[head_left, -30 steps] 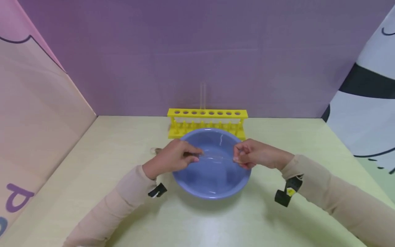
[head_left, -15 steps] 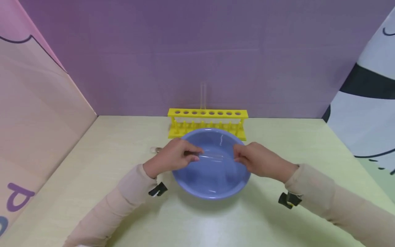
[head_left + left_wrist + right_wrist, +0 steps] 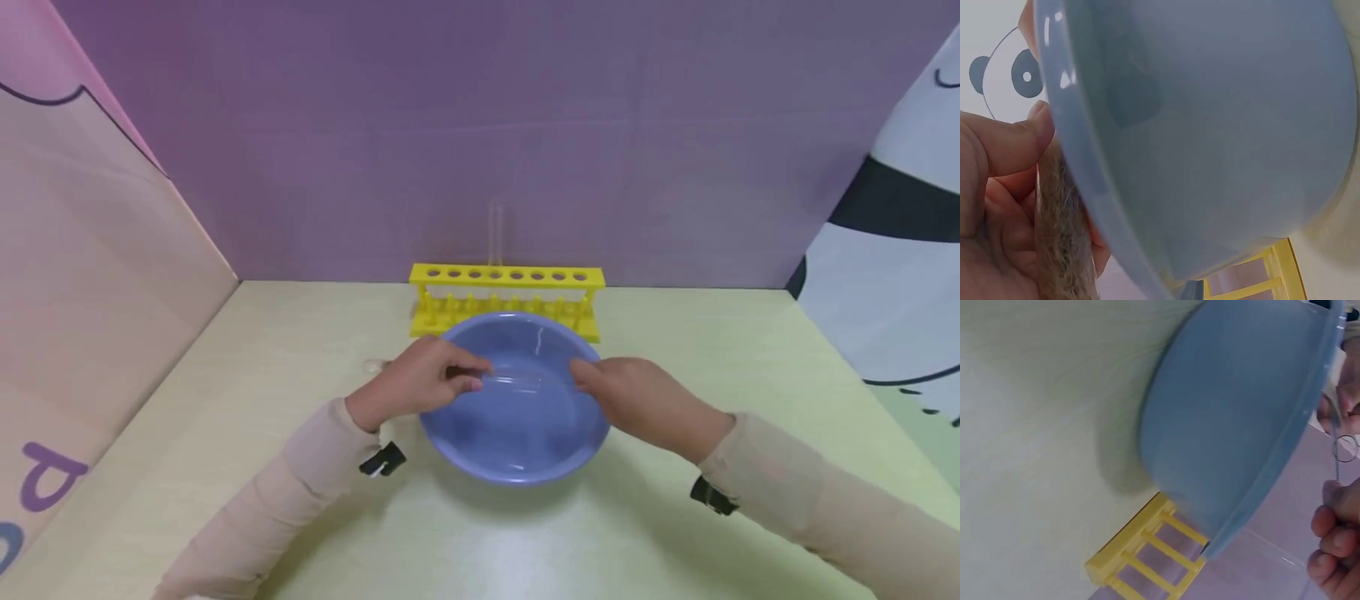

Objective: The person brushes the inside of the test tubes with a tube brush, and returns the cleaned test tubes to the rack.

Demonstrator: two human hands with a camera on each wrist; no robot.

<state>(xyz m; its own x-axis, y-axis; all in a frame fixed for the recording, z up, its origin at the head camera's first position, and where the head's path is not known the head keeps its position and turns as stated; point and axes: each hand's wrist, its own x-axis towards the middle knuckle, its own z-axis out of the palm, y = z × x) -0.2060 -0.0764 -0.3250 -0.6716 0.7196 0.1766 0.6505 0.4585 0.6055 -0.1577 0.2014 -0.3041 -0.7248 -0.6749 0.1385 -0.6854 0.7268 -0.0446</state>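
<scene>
My left hand (image 3: pixel 423 375) grips a clear glass test tube (image 3: pixel 517 380), which lies nearly level above the blue basin (image 3: pixel 517 446). Brown bristles of a test tube brush (image 3: pixel 1063 231) fill the part of the tube by my left palm, beside the basin's rim. The tube's rounded end sticks out left of that hand. Past its round mouth runs the brush's twisted wire (image 3: pixel 1337 469). My right hand (image 3: pixel 648 404) pinches this wire with curled fingers over the basin's right side. In the head view those fingers are mostly hidden behind the back of the hand.
A yellow test tube rack (image 3: pixel 507 275) stands right behind the basin, against the purple back wall (image 3: pixel 300 167). One clear tube (image 3: pixel 496 233) rises upright from it. The pale wooden table (image 3: pixel 262 350) carries everything, with printed panels at both sides.
My right hand has rolled over, its back now turned up, and shifted slightly right. Less brown shows at the tube's left end. My left hand has stayed in place.
</scene>
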